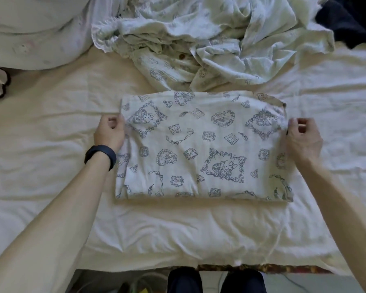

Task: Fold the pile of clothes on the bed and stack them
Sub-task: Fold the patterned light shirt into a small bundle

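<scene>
As left hand (109,133), right hand (304,138) pinch garment (199,149) edges, sheet (40,144) flanks both

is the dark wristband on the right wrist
No, the dark wristband sits on the left wrist, behind the left hand gripping the folded garment; the wrist behind the right hand is bare.

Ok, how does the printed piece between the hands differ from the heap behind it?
The folded garment lies flat as a neat rectangle; the heap is crumpled. The left hand and right hand pinch the folded garment's side edges; the heap is untouched. Both are pale cloth with a blue-grey print.
</scene>
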